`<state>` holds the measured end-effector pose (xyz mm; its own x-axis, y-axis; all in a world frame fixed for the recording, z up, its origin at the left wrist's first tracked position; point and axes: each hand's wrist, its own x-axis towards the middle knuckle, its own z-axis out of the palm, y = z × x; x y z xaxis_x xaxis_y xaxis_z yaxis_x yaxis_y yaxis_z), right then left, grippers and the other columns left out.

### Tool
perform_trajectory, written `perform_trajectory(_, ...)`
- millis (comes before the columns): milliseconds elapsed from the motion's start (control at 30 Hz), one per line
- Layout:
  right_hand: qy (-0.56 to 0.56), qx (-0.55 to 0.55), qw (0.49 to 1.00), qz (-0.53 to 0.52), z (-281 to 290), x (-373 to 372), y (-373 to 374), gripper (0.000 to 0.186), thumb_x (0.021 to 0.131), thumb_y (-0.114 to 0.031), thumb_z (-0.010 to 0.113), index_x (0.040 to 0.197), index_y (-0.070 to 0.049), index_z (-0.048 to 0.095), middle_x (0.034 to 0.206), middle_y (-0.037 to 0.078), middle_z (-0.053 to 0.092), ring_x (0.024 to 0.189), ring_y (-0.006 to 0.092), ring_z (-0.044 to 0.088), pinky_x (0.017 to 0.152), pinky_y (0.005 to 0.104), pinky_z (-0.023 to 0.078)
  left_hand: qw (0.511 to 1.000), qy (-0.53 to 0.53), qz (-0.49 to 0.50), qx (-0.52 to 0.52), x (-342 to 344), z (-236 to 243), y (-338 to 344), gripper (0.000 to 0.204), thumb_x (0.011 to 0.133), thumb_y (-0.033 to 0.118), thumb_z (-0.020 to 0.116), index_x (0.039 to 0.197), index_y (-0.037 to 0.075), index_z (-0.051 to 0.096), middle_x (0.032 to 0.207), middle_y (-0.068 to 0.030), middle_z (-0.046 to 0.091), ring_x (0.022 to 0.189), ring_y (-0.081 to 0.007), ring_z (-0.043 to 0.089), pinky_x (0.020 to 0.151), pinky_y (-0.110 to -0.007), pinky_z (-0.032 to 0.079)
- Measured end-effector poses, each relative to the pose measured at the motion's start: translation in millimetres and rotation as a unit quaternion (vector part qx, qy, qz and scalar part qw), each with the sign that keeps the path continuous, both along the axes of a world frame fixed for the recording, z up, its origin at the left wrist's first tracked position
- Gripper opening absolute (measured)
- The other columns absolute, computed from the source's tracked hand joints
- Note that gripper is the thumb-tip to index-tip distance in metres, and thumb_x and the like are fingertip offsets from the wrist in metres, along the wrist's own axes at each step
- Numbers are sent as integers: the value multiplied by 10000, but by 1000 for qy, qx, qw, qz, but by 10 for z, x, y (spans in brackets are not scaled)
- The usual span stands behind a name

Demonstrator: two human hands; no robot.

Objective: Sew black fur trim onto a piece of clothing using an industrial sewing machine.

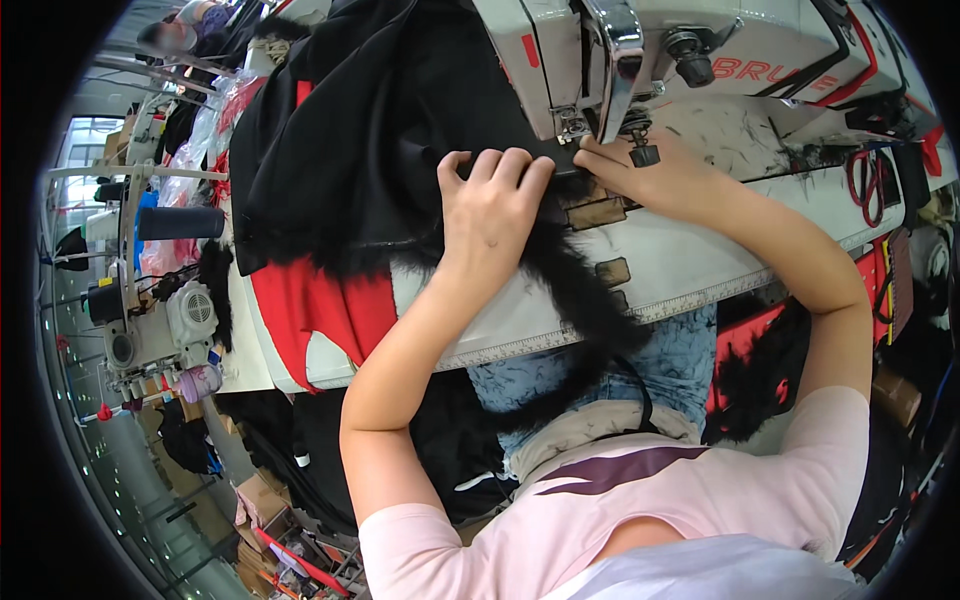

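Observation:
Black fabric (350, 130) with a fluffy black fur edge lies spread over the sewing machine's table, bunched toward the far left. My left hand (490, 210) rests on it with curled fingers, gripping the cloth just left of the presser foot (571, 128). To the right of the foot, my right hand (660, 180) has its fingertips together at the cloth's edge, partly covered by a black knob. A strip of black fur (585, 290) trails from between my hands over the table's front edge toward my lap. Red cloth (330, 305) shows beneath the black fabric.
The white sewing machine (760, 50) stands over the far right of the table. Red-handled scissors (866, 188) lie at the right end. A measuring tape (700, 297) runs along the front edge. Another machine (190, 320) and a dark thread cone (180, 223) are at the left.

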<state>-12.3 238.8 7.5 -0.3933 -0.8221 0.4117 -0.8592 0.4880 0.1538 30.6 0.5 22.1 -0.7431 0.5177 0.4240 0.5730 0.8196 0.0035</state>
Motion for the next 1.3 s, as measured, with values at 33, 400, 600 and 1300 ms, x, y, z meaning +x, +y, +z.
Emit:
perform_trajectory(33,-23,-38,999,13,-18,-19,15,417,830,-101,701,1241,-98,629,1077,-22,667,939,169,647,704,322,476,1000,11,-22,-10,-13,-12,0,267,765,71,676,1028,114,654,1005,-4,608,951,-190,595,945,-472,371)
perform_trajectory(400,-428,-186,879,-102,151,-21,-76,238,862,-112,706,1100,-101,701,875,130,686,782,249,656,690,347,506,999,10,-44,-26,-31,38,-51,239,785,109,644,1023,113,657,1005,1,596,948,-157,592,919,-393,374)
perform_trajectory(600,-186,-142,972,-13,91,-21,5,190,875,-160,703,1025,-44,691,891,145,692,789,265,655,690,360,499,995,2,-89,-49,-32,106,-57,274,783,88,615,1048,60,678,1129,-29,648,1038,-189,616,907,-347,424)
perform_trajectory(1300,-154,-126,967,-156,78,65,-50,95,813,-163,641,837,-72,650,768,116,612,744,345,609,623,441,458,994,28,-67,-83,-192,95,-27,262,825,95,642,1077,47,697,1088,-38,691,962,-153,631,976,-353,424)
